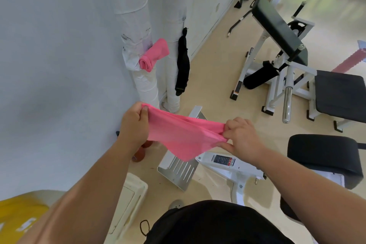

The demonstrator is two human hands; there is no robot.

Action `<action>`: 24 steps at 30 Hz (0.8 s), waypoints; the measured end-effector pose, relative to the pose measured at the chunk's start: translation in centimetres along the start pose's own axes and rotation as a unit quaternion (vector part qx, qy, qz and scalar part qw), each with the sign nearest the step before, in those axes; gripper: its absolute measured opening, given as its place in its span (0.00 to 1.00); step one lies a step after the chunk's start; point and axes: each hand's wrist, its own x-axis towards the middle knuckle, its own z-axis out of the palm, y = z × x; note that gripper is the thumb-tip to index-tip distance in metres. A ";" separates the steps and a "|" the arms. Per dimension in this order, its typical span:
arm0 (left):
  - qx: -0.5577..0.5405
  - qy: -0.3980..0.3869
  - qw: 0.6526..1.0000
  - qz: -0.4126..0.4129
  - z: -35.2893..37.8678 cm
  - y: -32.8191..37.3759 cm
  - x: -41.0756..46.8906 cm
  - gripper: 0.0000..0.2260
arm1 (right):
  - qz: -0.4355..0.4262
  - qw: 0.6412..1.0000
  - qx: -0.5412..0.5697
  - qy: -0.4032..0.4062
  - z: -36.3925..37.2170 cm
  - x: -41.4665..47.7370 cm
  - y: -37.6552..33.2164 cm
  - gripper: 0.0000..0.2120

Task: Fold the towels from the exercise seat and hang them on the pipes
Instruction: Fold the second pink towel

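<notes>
Pink towel (179, 137) between both hands, seemingly half-folded.

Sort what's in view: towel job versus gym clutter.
Job: pink cloth towel held by left hand and right hand; folded pink towel between white wrapped pipes.
Clutter: black padded bench; slotted white metal footplate; hanging black cloth.
</notes>
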 end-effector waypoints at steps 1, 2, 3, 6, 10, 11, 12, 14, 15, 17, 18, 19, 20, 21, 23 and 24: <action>0.007 0.003 1.000 -0.009 0.2 -0.4 0.1 0.11 | 0.004 1.000 0.023 0.015 -0.4 0.1 0.0 0.22; 0.011 0.006 1.000 -0.018 0.3 -0.9 0.2 0.12 | 0.006 0.999 0.046 0.024 -0.8 0.2 -0.1 0.22; 0.010 0.010 0.999 -0.029 0.4 -1.2 0.2 0.12 | 0.011 0.998 0.061 0.031 -1.4 0.3 -0.2 0.22; -0.010 0.032 0.997 -0.072 0.1 -2.0 0.3 0.11 | 0.021 0.995 0.079 0.057 -3.2 0.4 -0.6 0.21; -0.050 0.019 0.996 -0.077 0.0 -1.5 0.6 0.12 | 0.007 0.991 0.118 0.065 -5.0 0.4 0.1 0.17; -0.067 0.015 0.994 -0.081 0.1 -1.1 0.6 0.12 | 0.020 0.988 0.138 0.067 -5.4 0.4 0.4 0.14; -0.083 0.009 0.993 -0.084 0.3 -0.6 0.4 0.12 | 0.052 0.982 0.169 0.064 -5.9 0.4 0.7 0.10; -0.104 -0.002 0.991 -0.089 0.7 0.4 0.0 0.13 | 0.139 0.950 0.276 0.034 -6.8 0.3 1.1 0.06; -0.116 -0.007 0.989 -0.090 1.0 0.9 -0.3 0.13 | 0.170 0.927 0.333 0.021 -7.4 0.1 1.3 0.06; -0.152 -0.009 0.983 -0.102 1.5 2.0 -0.7 0.15 | 0.203 0.887 0.414 0.026 -8.2 -0.4 1.6 0.05; -0.174 -0.006 0.978 -0.112 1.8 2.5 -0.9 0.15 | 0.210 0.868 0.449 0.037 -8.3 -0.6 1.8 0.05; -0.196 0.000 0.973 -0.123 1.9 2.9 -1.0 0.16 | 0.216 0.847 0.484 0.048 -8.3 -0.8 1.8 0.05; -0.218 0.005 0.967 -0.133 2.0 3.2 -1.0 0.17 | 0.221 0.824 0.519 0.056 -8.2 -0.9 2.0 0.06; -0.234 0.009 0.962 -0.141 2.1 3.4 -1.0 0.18 | 0.227 0.801 0.551 0.061 -8.0 -1.0 2.1 0.07; -0.246 0.009 0.957 -0.154 2.0 4.0 -1.0 0.20 | 0.239 0.753 0.609 0.069 -7.7 -1.1 2.7 0.12; -0.250 0.011 0.955 -0.159 2.1 4.3 -1.0 0.20 | 0.247 0.729 0.636 0.064 -7.6 -1.1 3.1 0.19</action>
